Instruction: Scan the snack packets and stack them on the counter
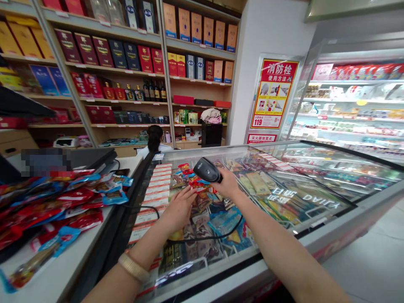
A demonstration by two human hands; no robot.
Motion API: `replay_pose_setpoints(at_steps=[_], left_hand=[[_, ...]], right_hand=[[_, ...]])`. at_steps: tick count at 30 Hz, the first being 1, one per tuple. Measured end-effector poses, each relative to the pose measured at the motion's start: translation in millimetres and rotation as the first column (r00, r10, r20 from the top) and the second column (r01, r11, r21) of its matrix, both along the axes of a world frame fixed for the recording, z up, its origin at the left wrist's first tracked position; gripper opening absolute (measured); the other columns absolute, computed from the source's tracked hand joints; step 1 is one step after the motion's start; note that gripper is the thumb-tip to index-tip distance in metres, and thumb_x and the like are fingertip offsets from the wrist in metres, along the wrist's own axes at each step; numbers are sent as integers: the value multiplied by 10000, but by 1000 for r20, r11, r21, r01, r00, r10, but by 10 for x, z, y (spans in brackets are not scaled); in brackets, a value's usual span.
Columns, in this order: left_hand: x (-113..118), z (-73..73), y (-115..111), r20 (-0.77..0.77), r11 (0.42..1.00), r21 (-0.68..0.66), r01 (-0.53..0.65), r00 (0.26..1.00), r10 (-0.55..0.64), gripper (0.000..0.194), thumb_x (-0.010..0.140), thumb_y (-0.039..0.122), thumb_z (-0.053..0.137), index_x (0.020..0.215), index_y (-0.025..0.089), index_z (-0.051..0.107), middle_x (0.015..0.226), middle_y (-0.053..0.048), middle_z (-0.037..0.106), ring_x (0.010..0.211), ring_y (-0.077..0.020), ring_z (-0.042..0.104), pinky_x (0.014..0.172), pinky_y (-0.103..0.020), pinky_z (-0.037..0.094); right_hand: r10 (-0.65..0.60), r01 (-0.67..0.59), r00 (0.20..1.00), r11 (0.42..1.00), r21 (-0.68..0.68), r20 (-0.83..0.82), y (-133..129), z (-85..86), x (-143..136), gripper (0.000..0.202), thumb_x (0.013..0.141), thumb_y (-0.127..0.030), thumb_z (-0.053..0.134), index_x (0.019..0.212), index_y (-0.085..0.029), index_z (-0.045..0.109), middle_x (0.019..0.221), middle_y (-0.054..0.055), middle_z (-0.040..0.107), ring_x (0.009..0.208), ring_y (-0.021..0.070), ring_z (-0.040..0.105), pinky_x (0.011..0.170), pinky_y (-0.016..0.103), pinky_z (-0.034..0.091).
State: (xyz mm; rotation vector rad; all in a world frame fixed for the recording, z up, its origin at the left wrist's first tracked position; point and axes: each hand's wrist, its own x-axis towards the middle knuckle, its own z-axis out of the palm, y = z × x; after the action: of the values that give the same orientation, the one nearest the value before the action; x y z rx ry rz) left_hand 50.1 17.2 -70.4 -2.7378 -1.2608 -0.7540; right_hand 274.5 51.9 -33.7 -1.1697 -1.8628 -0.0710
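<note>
My right hand (pixel 227 184) is wrapped round the handle of a black barcode scanner (pixel 206 169), which is held above the freezer's glass top. Below and beside the scanner lie small red and blue snack packets (pixel 187 169) on the glass. My left hand (pixel 179 207) rests with its fingers stretched out flat, the fingertips at the near edge of those packets; whether they touch one I cannot tell. A black cable (pixel 205 239) loops across the glass beneath my forearms.
A big pile of red and blue snack packets (pixel 75 206) covers the white counter (pixel 78 256) at left. Price labels (pixel 157 193) line the glass-topped chest freezer (pixel 303 229), with ice creams inside. Behind it a person (pixel 155 141) sits before shelves of boxes.
</note>
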Motion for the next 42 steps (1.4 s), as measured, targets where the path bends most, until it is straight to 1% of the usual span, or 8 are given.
replay_pose_setpoints(at_steps=[5,8,12,15,18,24,31,42], left_hand=[[-100,127,61,199,998,8,55,978,-55,470,778,52,457,1164,188,687,1270,-143,651,1219,-267,582,1034,-496,458],[-177,276,55,506,998,-30,56,862,-34,321,801,168,510,1025,214,735,1171,-107,696,1131,-248,629,1011,-458,484],[-250,458,16,901,946,-307,106,351,253,262,752,285,635,975,179,725,954,-88,726,898,-233,682,817,-405,563],[-299,552,-7,882,849,-427,312,-61,467,283,702,174,651,981,155,696,847,-68,703,715,-169,662,625,-296,556],[-360,590,-11,784,776,-422,470,-240,572,197,727,86,588,885,160,679,755,-32,640,609,-104,602,523,-202,500],[-426,555,-13,740,645,-273,713,-273,615,210,815,101,434,788,135,640,564,17,408,436,-66,375,371,-140,335],[-388,564,-42,821,634,-293,715,-151,551,223,795,139,439,837,139,658,586,-7,432,459,-91,358,363,-168,330],[-314,644,-92,697,623,-202,756,-336,634,249,772,47,415,871,124,630,727,-41,580,489,-91,453,354,-176,347]], right_hand=[[2,-2,1000,1000,-5,-10,-1,0,-7,239,702,-291,680,929,-215,688,870,59,733,810,240,664,702,292,473],[-12,12,999,1000,-2,-37,-1,-12,-9,222,703,-314,664,899,-213,682,857,63,728,800,241,662,699,297,474],[15,-14,998,1000,15,-57,-8,-26,-18,223,702,-327,641,888,-210,677,852,66,726,785,237,660,698,298,477],[61,-60,997,998,28,-54,-21,-29,-33,225,695,-309,631,892,-209,677,830,59,721,754,227,653,693,296,480],[142,-140,989,989,38,-43,-45,-22,-62,189,692,-303,637,849,-202,672,796,60,713,727,220,644,680,295,480],[348,-347,938,938,21,-15,-171,44,-169,168,703,-291,663,840,-194,665,799,53,706,717,201,636,686,287,489],[554,-555,831,821,-136,-49,-378,175,-306,247,702,-246,689,943,-193,690,870,23,720,758,177,643,719,255,498],[518,-565,823,788,-244,-232,-302,79,-348,152,672,-195,675,823,-183,660,775,3,692,904,221,652,877,319,509]])
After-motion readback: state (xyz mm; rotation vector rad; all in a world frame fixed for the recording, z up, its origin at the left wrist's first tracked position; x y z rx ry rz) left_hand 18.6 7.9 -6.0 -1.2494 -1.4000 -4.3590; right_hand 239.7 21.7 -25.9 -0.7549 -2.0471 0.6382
